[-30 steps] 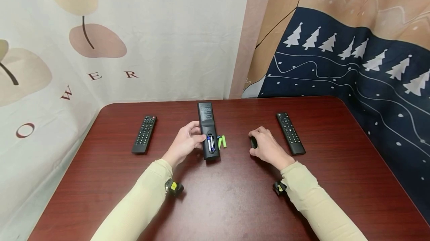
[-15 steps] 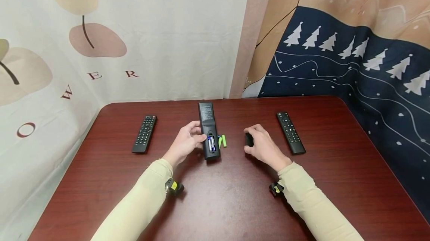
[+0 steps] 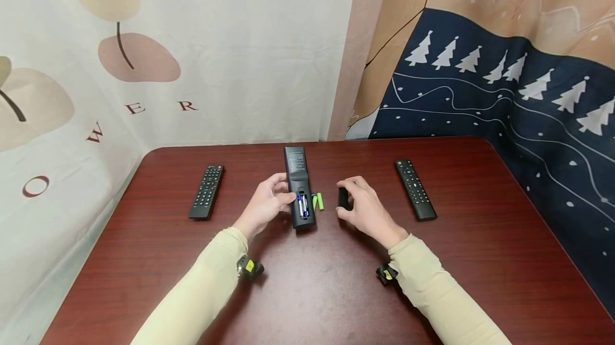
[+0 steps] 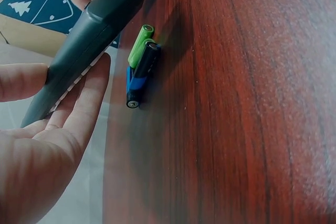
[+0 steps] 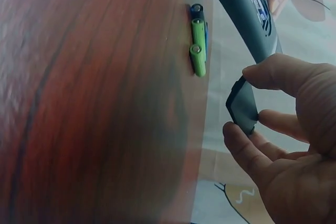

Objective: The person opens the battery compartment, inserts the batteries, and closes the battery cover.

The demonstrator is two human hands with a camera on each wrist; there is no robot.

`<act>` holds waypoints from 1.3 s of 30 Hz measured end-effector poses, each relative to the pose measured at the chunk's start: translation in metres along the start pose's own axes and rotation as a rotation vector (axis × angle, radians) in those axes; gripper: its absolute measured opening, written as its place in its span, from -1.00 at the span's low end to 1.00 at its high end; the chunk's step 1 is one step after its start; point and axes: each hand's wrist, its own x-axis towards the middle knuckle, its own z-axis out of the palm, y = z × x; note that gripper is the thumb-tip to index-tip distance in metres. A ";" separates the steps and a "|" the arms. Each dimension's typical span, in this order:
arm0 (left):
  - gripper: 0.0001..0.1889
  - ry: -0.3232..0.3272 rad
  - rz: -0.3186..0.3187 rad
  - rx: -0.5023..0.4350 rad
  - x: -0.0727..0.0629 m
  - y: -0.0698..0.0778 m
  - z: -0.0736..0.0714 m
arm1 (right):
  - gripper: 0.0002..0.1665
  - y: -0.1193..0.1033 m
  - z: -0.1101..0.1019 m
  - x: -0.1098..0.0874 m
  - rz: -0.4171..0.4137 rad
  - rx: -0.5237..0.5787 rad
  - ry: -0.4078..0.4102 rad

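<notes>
Two cells (image 3: 303,206) sit in the open remote (image 3: 296,164), which the left hand (image 3: 263,204) pinches above the table (image 3: 307,297). The right hand (image 3: 366,208) pinches the lid (image 5: 243,107) near loose cells (image 5: 198,40), maybe four. Closing up seems the step; next, the lid must line up.

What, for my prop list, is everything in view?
Table: one, reddish brown, foreground
Held remote: one, black, in left hand
Fitted batteries: two, blue and silver, in held remote
Loose batteries: two green, apparently two black-blue, on table
Cover: one, black, in right hand
Other remotes: two, black, table's left and right
Lettered cloth: one, white, behind table
Tree cloth: one, navy and tan, behind table
Wrist cameras: two, black-yellow, beside sleeves
Sleeves: two, pale yellow, front
Left hand: one, gripping held remote
Right hand: one, pinching cover
</notes>
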 end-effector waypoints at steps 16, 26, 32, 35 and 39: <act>-0.47 -0.003 -0.003 0.017 -0.001 0.001 0.001 | -0.39 -0.012 0.012 -0.001 -0.043 0.057 0.010; -0.46 -0.006 0.004 0.013 0.001 -0.002 0.001 | -0.38 -0.018 0.019 -0.002 -0.088 0.100 0.028; -0.47 -0.013 0.005 0.010 0.002 -0.003 0.001 | -0.38 -0.022 0.023 -0.001 -0.104 0.124 0.037; -0.47 -0.012 0.004 0.012 0.003 -0.004 0.002 | -0.38 -0.024 0.024 -0.001 -0.110 0.144 0.039; -0.46 -0.009 0.001 0.015 0.004 -0.004 0.002 | -0.38 -0.026 0.026 0.000 -0.120 0.167 0.042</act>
